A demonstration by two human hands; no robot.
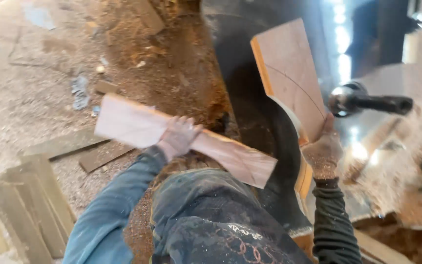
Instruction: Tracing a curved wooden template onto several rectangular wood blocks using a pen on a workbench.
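Note:
My left hand (178, 137), dusted with sawdust, grips a long flat wooden plank (128, 124) near its middle; the plank runs from upper left to lower right in front of my body. My right hand (322, 151) holds the lower edge of a second wooden board (289, 68) that stands tilted upward, with a curved pencil line and a curved cut edge on it. The two pieces are apart. Blue sleeves and a dusty apron fill the bottom of the view.
A dark machine body (250, 98) stands behind the boards, with a black handle (372, 103) on a shiny metal table (391, 146) covered in sawdust. Wooden planks (30, 195) lie stacked at lower left. Sawdust and scraps cover the floor (50, 73).

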